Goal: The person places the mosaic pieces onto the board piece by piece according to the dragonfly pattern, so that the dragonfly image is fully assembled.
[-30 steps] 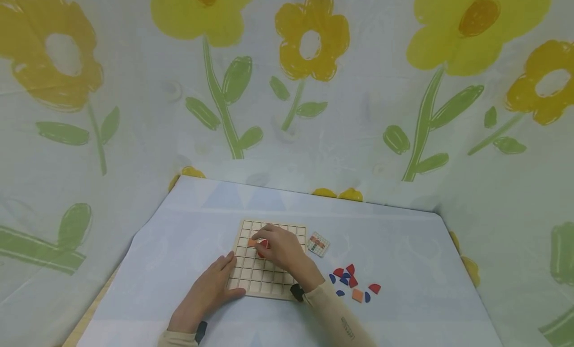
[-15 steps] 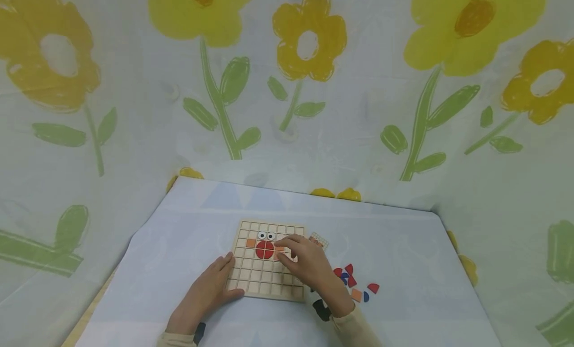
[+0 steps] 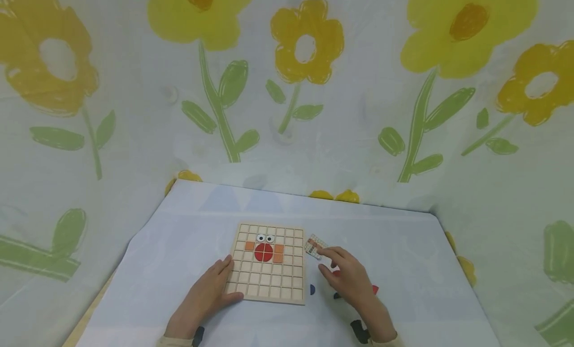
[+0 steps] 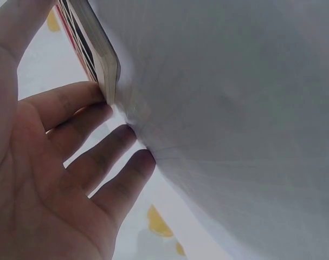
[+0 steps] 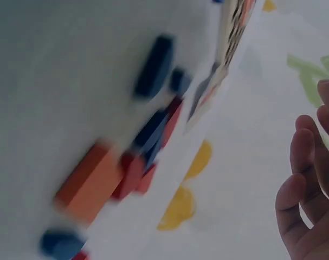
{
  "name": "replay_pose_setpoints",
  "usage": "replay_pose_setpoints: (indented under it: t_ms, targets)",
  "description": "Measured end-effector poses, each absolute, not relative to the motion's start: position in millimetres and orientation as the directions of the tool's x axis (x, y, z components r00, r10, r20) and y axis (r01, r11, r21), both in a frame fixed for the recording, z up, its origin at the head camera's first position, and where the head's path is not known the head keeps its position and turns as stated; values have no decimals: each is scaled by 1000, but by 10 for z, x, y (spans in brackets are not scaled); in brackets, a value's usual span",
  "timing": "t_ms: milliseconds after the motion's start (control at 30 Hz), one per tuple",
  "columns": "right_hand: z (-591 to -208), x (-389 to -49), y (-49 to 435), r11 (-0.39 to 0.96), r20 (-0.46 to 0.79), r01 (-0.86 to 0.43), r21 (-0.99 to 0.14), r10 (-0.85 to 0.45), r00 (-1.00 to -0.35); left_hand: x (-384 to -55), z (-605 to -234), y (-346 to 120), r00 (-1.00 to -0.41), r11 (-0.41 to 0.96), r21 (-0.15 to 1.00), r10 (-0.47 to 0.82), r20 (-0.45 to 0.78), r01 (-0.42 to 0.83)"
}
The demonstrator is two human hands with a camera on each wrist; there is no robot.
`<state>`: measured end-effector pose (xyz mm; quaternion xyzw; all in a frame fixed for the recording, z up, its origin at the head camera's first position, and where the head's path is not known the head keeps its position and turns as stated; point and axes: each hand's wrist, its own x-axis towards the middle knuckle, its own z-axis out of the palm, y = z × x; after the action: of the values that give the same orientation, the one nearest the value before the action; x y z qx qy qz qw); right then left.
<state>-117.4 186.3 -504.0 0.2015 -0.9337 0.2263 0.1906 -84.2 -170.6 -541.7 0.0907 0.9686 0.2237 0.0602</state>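
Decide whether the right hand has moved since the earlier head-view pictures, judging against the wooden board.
Yes: the right hand has moved rightward, from over the wooden board to beyond its right edge.

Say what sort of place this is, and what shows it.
Probably a play or activity corner: a pale table, a gridded board holding coloured pieces, and a flower-printed backdrop behind and at both sides.
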Motion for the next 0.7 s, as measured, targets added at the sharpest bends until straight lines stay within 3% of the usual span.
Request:
replay_pose_setpoints:
  t_ms: [367,700]
  targets:
    - [-5160,-888,2408,874,259,-223,-432,-116,-959,-827,-5363,-1693,-976,884,448,199,-91,138]
    - [-5249,-779,2582,913,68,-55,-404,-30,-997,-831,-5368,-1691,-976,881,448,205,-77,150]
